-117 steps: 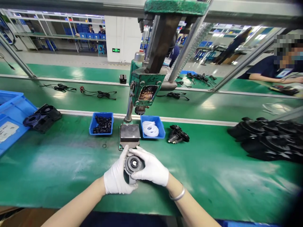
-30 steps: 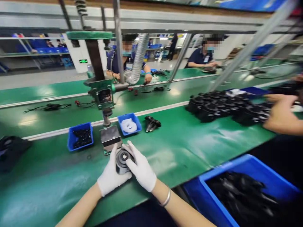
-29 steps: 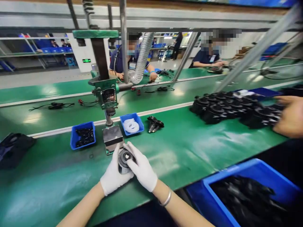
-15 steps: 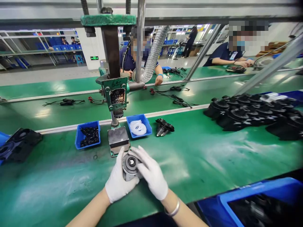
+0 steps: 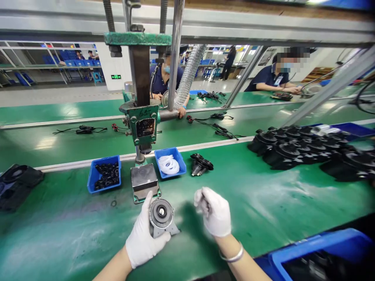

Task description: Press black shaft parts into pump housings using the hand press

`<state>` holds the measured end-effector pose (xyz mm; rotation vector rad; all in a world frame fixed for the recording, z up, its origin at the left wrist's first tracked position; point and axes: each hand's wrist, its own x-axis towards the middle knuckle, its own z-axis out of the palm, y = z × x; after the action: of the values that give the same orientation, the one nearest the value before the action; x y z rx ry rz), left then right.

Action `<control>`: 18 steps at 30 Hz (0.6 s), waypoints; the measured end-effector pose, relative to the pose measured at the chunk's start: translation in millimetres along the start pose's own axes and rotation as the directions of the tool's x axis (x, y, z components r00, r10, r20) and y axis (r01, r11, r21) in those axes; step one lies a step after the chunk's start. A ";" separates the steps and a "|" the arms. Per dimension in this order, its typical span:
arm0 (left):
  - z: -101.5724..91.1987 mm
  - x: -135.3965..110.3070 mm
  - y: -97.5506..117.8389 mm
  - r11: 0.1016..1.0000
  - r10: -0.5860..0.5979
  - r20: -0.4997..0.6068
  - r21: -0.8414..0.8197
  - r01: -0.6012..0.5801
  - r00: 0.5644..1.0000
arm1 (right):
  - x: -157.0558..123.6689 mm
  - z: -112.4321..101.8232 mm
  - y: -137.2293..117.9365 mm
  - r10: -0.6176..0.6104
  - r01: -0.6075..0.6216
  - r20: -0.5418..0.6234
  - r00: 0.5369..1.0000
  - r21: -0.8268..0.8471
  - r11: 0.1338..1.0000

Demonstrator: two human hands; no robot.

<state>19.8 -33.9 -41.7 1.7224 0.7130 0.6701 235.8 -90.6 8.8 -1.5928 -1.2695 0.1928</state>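
My white-gloved left hand (image 5: 146, 238) is wrapped round the left side of a grey round motor (image 5: 161, 212) with a flat angled bracket. The motor's dark hub and pale centre face up, just in front of the metal block of the press (image 5: 144, 177). Off to the right, above the green bench, my gloved right hand (image 5: 215, 210) is apart from the motor with its fingers curled in. Whether anything is inside those fingers is hidden.
Behind the press block stand a blue bin of small black parts (image 5: 104, 173) and a blue bin of white rings (image 5: 170, 163). A coiled black cable (image 5: 201, 164) lies beside them. Black housings (image 5: 299, 146) fill the right. A blue crate (image 5: 319, 246) sits near right. Co-workers sit opposite.
My right hand has left the motor and moved right, its fingers curling. My left hand still holds the motor, now slightly lower in view. The whole view has shifted a little.
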 end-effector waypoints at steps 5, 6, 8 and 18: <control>0.8 1.3 -6.9 0.999 0.043 -0.018 -0.007 -0.043 0.999 | 80.7 8.8 16.7 -0.114 0.165 0.142 0.983 -0.428 0.889; 1.4 1.5 -7.5 0.999 0.046 -0.025 -0.009 -0.046 0.999 | 98.2 16.9 20.1 -0.130 0.200 0.180 0.975 -0.455 0.868; 2.6 1.5 -8.2 0.999 0.040 -0.029 -0.025 -0.041 0.999 | 128.0 32.7 27.2 -0.148 0.265 0.265 0.953 -0.493 0.828; 3.3 1.5 -10.8 0.996 0.033 -0.010 -0.082 -0.034 0.999 | 160.5 38.6 36.9 -0.082 0.289 0.397 0.914 -0.497 0.818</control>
<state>22.0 -32.5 -52.8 1.6603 0.6553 0.7203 301.7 63.2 34.4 -1.9557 -1.8885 -0.0182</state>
